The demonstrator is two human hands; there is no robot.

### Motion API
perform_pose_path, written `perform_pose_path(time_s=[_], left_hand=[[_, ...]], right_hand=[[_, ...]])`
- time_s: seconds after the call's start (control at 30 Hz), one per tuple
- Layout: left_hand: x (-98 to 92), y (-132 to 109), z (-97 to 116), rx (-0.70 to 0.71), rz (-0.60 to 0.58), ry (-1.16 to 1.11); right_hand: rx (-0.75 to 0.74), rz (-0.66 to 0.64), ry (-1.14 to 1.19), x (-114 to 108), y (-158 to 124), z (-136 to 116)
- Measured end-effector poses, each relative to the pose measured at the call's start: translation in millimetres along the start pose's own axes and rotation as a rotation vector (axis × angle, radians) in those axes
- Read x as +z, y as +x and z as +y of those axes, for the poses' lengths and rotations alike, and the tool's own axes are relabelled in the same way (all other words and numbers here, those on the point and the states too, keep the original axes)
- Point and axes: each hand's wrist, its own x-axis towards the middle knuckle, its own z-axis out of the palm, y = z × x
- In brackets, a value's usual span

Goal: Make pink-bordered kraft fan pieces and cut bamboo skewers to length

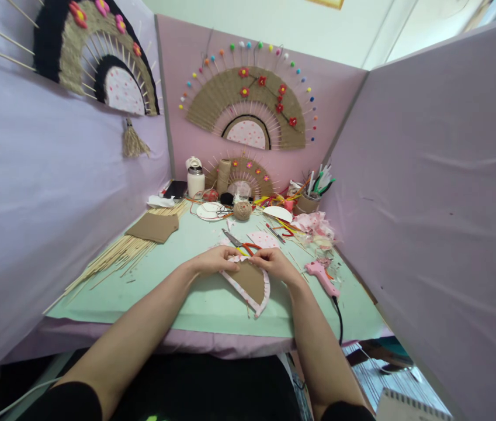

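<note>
A half-round piece of brown cardboard (250,282) is held tilted over the front of the table, its edge wrapped in white fabric with pink dots (267,290). My left hand (221,259) pinches the fabric and cardboard at the upper left corner. At the upper edge my right hand (274,263) closes its fingers on the fabric border, close to the left. Just beyond both hands lie scissors (233,238) with red-orange handles, and a scrap of dotted fabric (263,239). The fingertips partly hide the edge between them.
A pink glue gun (323,279) with a black cord lies at the right. Bamboo sticks (111,257) and a cardboard piece (153,227) cover the left. Behind are a twine ball (242,210), a white bottle (196,181) and a tool pot (307,204). Decorated fans (212,99) hang on the partitions.
</note>
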Motion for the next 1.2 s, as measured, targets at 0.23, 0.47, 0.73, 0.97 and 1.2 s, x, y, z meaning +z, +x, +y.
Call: perform_pose_path(time_s=[0.23, 0.47, 0.73, 0.97, 1.2], left_hand=[[-0.8, -2.0, 4.9, -0.022, -0.022, 0.003], [-1.0, -1.0, 3.2, -0.032, -0.052, 0.092], [0.3, -0.7, 1.9, 0.003, 0.007, 0.163], [0.7, -1.3, 2.2, -0.059, -0.037, 0.092], [2.5, 0.8, -2.4, -0.042, -0.012, 0.183]], right_hand=[[0.081, -0.048, 0.165, -2.6, -2.1, -1.8], [0.098, -0.102, 0.073, 5.0, 0.8, 1.3], [0.011, -0.080, -0.026, 6.9, 0.9, -3.8], [0.071, -0.114, 0.014, 4.6, -0.9, -6.9], [0.015, -0.074, -0.079, 14.0, 3.7, -4.8]])
